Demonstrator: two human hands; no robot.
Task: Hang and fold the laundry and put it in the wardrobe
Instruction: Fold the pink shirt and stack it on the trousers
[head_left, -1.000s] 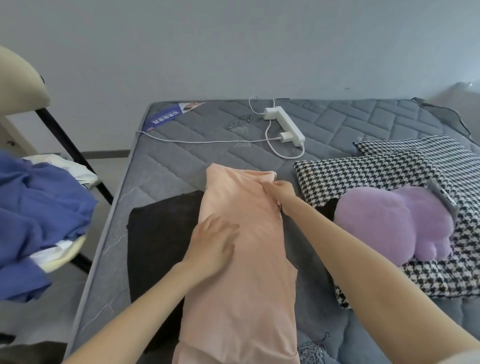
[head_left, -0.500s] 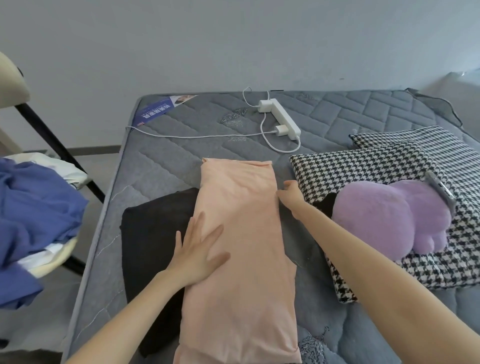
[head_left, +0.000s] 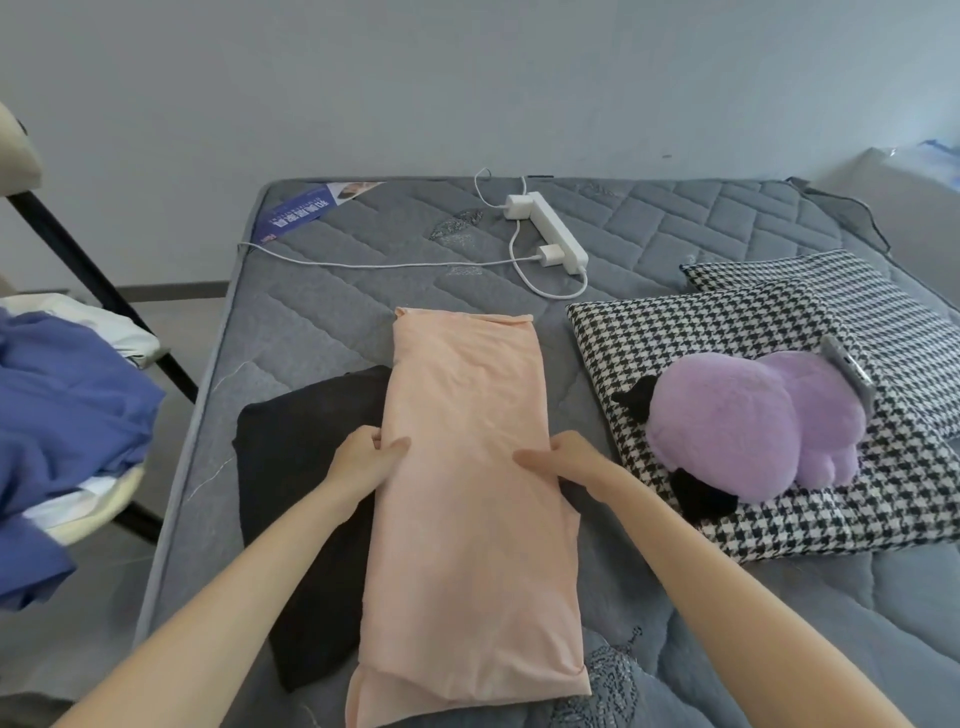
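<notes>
Fingers of left hand (head_left: 363, 460) and right hand (head_left: 569, 460) are hidden under the peach garment (head_left: 467, 545). Left of the left hand, the black garment (head_left: 296, 493) is partly covered, and the blue garment (head_left: 62, 415) is cut off by the frame edge.

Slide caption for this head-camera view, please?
On a mattress, the left hand and right hand pinch the side edges of a folded peach garment partly over a dark garment.

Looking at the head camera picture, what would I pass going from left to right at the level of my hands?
Blue clothes → black garment → left hand → pink garment → right hand → purple plush toy. The checked pillows lie under and behind the toy, so they are left out.
</notes>
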